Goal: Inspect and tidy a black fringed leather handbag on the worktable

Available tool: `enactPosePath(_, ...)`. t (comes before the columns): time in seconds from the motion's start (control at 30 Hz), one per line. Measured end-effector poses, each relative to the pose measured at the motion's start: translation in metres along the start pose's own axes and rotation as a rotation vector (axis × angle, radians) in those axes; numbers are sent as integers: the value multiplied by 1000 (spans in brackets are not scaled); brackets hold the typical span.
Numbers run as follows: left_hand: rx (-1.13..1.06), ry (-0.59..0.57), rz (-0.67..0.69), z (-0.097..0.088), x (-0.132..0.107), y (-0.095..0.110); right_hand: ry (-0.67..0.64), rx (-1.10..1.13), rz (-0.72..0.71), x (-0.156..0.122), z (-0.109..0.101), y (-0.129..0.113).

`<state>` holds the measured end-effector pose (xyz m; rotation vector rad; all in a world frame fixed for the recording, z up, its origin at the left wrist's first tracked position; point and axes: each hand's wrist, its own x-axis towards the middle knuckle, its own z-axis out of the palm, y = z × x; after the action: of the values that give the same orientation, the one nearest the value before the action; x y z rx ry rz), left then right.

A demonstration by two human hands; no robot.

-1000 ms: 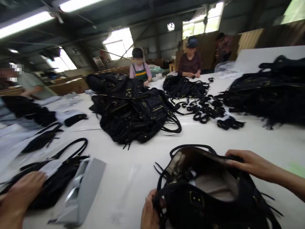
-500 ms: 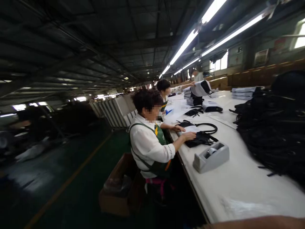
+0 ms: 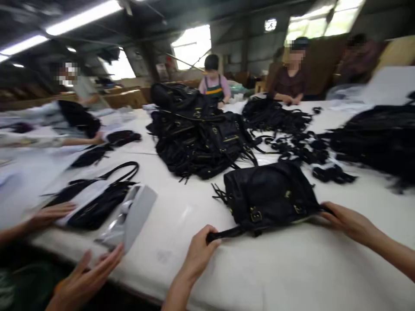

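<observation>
Long white worktable (image 3: pixel 259 276) under strip lights (image 3: pixel 81 18), piled with black leather handbags (image 3: pixel 197 138)
One handbag (image 3: pixel 269 198) lies near the front edge, its long axis running side to side, fringe (image 3: pixel 218 194) pointing left; the left hand (image 3: pixel 197 255) pinches one end of the handle (image 3: pixel 227 232), the right hand (image 3: pixel 346 222) closes on the other

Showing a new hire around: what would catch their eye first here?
The big heap of black handbags at the middle of the white table stands out first. Nearer, a black handbag lies between the person's left hand and right hand, and a tangle of black straps sits right of the heap.
</observation>
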<state>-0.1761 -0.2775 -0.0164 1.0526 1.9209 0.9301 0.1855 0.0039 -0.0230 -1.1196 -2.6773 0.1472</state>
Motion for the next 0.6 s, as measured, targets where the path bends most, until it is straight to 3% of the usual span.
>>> enactPosePath(0.1,-2,-96,9,-13,11,-11,-138,-29,85,-28,-22,25)
enactPosePath(0.17,-41,-119,-20,-17,8,-11,-26,-55,54,-25,-36,11)
enactPosePath(0.27,-237,-129,-115,-14,-4,-4,224,68,-19,-20,-52,-45)
enactPosePath(0.33,-416,-101,-187,-11,-11,4,318,268,-65,-22,-49,-95)
enactPosePath(0.47,-695,-6,-269,-7,-25,21,58,592,-268,-25,-15,-190)
enactPosePath(0.53,-775,15,-290,-4,-31,27,-36,714,-268,-21,3,-224)
enactPosePath(0.6,-805,20,-330,1,-37,28,-115,824,-169,-15,14,-246)
